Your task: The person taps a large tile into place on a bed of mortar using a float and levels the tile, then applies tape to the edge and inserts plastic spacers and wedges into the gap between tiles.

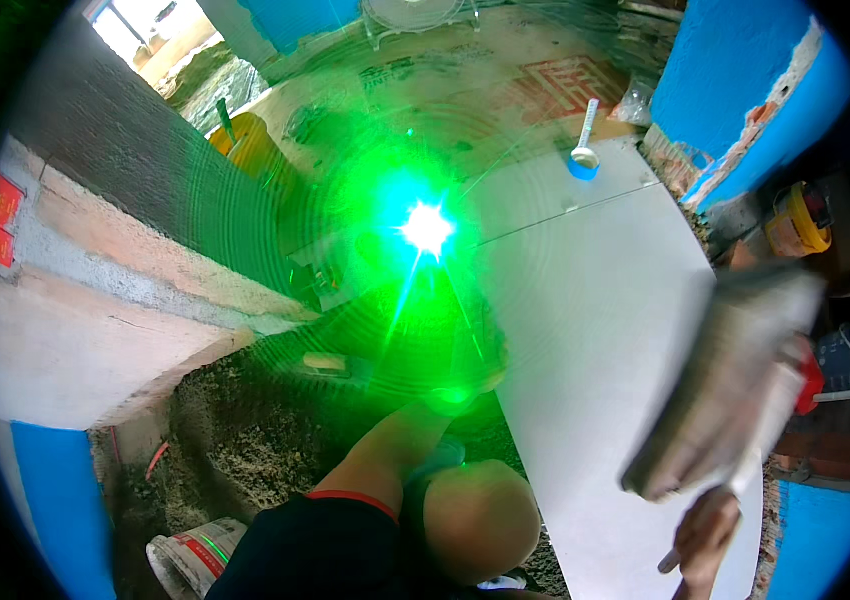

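My right hand [710, 530], at the lower right, is wrapped round the thin handle of a tool. The tool's head is a broad, flat, greyish-brown slab shape [725, 385], smeared by motion, so I cannot tell its exact kind. It is over the right side of a large pale grey tile [595, 330]. My left hand does not show. My bent bare knee [480, 520] and dark red-edged clothing [315, 540] fill the lower middle. On the tile's far end sits a blue-and-white round suction cup or cap [583, 163] with a white upright strip.
A bright green light [427, 230] glares in the middle, hiding what lies behind it. Rough dark mortar [245, 430] covers the floor at left. A white bucket [195, 555] lies at lower left, a yellow bucket [250, 145] stands farther off. Blue walls [735, 80] flank the right.
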A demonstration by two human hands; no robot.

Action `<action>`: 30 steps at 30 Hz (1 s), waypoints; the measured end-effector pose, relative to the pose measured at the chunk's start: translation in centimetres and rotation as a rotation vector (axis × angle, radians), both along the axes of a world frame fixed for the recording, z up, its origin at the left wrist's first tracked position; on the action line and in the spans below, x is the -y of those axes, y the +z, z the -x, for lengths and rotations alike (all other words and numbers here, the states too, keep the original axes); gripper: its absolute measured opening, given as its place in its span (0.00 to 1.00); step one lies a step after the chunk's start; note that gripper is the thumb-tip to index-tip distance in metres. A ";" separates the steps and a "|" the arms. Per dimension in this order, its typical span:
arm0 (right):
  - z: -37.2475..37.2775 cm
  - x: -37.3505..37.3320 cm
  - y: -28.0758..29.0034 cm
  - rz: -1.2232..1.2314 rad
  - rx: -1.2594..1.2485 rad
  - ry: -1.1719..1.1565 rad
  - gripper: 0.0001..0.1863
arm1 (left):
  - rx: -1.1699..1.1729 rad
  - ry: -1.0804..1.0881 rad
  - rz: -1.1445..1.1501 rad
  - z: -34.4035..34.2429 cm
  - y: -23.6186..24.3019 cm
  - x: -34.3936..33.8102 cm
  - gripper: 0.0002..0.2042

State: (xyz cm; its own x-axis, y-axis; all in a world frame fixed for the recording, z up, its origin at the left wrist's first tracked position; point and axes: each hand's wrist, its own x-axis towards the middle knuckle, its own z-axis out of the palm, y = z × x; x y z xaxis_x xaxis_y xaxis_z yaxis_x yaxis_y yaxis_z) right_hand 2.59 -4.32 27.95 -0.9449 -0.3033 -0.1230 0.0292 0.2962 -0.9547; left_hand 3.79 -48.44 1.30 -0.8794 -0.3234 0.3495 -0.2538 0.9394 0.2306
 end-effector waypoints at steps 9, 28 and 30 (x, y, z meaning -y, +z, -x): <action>-4.5 2.8 -16.0 -0.795 0.224 0.304 0.34 | 0.207 0.041 -0.306 0.0 -0.1 0.0 0.39; -15.7 -9.7 -11.2 -0.387 0.742 -0.633 0.30 | -0.078 -0.140 0.334 1.9 -4.0 2.7 0.31; -15.6 -13.3 -4.2 -0.317 0.726 -0.635 0.26 | -0.076 -0.099 0.363 2.0 -4.3 2.8 0.31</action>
